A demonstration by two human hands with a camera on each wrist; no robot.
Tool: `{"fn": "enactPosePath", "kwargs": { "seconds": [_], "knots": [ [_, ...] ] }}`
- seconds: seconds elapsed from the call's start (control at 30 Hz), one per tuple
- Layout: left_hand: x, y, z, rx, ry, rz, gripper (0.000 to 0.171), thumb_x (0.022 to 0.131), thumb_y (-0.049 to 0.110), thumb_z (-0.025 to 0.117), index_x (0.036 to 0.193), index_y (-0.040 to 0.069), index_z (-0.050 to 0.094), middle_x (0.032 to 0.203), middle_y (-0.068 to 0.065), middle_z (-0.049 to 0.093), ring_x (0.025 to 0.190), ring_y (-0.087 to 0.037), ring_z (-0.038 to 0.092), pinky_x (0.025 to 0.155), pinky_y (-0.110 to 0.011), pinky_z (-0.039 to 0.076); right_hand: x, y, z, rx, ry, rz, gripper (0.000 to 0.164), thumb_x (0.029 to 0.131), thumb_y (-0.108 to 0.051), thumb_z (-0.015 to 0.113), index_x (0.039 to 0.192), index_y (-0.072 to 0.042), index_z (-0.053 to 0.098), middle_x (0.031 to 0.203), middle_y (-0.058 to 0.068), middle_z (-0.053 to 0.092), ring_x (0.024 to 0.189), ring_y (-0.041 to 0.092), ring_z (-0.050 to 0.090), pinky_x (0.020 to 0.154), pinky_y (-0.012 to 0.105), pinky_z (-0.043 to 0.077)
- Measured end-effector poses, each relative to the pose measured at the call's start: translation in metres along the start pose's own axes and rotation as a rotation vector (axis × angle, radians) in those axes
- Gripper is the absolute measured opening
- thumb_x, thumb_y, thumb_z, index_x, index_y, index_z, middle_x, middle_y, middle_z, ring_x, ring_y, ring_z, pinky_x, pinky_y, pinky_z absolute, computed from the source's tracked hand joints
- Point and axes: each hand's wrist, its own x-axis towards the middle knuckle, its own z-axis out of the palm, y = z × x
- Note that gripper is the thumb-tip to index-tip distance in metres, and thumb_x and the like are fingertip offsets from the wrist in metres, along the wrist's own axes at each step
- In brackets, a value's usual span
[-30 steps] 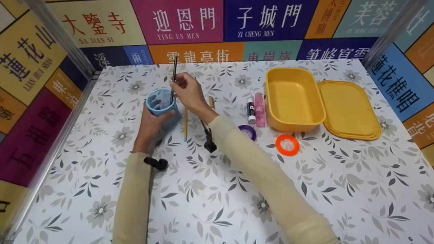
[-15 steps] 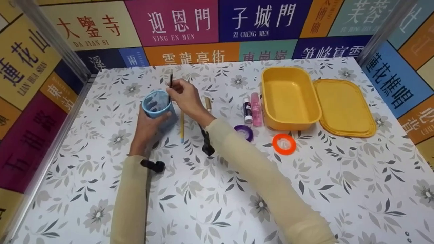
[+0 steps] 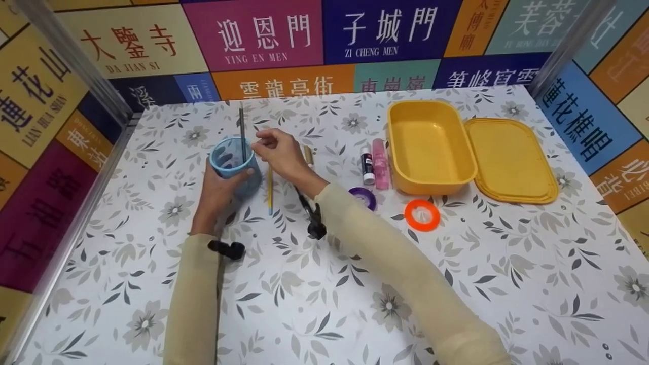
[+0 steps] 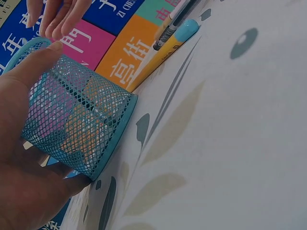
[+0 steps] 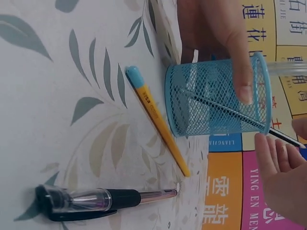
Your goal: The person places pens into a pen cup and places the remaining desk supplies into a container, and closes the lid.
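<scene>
Steadying the cup is, I judge, half the job: the left hand (image 3: 215, 190) curls round the round light-blue wire-mesh cup (image 5: 211, 117), which appears to stand upright on the flower-printed white bench (image 3: 274, 324). A firm grip low on the wall would stop it tipping without denting the mesh. The right hand (image 3: 278, 149) hangs at the rim toward 2 o'clock, its fingers loosely bent and apparently pinching nothing, just beside the slim dark striped pencil (image 3: 242, 126). That pencil slants inside the cup, its upper end poking out toward 12 o'clock. Best to let it settle against the rim, then lift the fingers away without brushing it.

Counting: one cup, one striped pencil visible in it, and one yellow wooden pencil with a blue end (image 3: 270, 192) at the cup's 4 o'clock. One black-and-clear pen (image 5: 115, 199) shows plainly; whether a second lies beside it I cannot tell. Further off are one yellow plastic box (image 3: 431, 180), one flat yellow lid (image 3: 512, 159) at its 3 o'clock, one orange ring (image 3: 422, 215) at 6, one purple ring (image 3: 371, 199) at 8, partly hidden, and, between 8 and 9, one black-and-white glue stick (image 3: 368, 170) and one translucent pink tube (image 3: 380, 165)
</scene>
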Motion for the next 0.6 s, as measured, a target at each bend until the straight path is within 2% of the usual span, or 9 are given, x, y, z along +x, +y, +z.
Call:
{"fn": "enactPosePath", "kwargs": {
  "seconds": [0.07, 0.27, 0.43, 0.6],
  "knots": [
    [0.002, -0.005, 0.000, 0.005, 0.012, 0.006, 0.101, 0.080, 0.034, 0.085, 0.157, 0.018, 0.021, 0.157, -0.008, 0.037, 0.145, -0.023, 0.037, 0.123, -0.039, 0.030, -0.005, -0.001, -0.003, -0.022, -0.017, 0.005, 0.032, 0.097, -0.021, 0.067, 0.128, -0.011, 0.064, 0.115, 0.007, 0.067, 0.102, 0.016, 0.066, 0.081, 0.023, 0.059],
    [0.001, -0.005, 0.000, 0.000, 0.020, 0.017, 0.102, 0.079, 0.034, 0.086, 0.157, 0.017, 0.022, 0.155, -0.009, 0.039, 0.143, -0.023, 0.039, 0.121, -0.039, 0.032, -0.017, -0.007, -0.019, -0.179, -0.045, -0.016, 0.034, 0.096, -0.025, 0.068, 0.128, -0.015, 0.063, 0.118, 0.003, 0.067, 0.107, 0.017, 0.066, 0.085, 0.027, 0.057],
    [0.002, -0.006, 0.000, 0.013, 0.015, 0.010, 0.105, 0.078, 0.036, 0.086, 0.158, 0.017, 0.020, 0.156, -0.009, 0.038, 0.144, -0.023, 0.038, 0.122, -0.038, 0.030, -0.025, -0.010, -0.033, -0.210, -0.107, -0.051, 0.036, 0.097, -0.020, 0.066, 0.131, -0.009, 0.060, 0.124, 0.009, 0.062, 0.111, 0.022, 0.064, 0.087, 0.030, 0.057],
    [0.001, -0.006, 0.000, 0.026, 0.011, -0.024, 0.109, 0.078, 0.039, 0.086, 0.159, 0.019, 0.017, 0.160, -0.008, 0.034, 0.148, -0.023, 0.034, 0.125, -0.038, 0.026, -0.033, -0.010, -0.044, -0.283, -0.148, -0.075, 0.035, 0.098, -0.019, 0.065, 0.130, -0.009, 0.059, 0.125, 0.010, 0.058, 0.113, 0.022, 0.062, 0.088, 0.031, 0.056]
  ]
}}
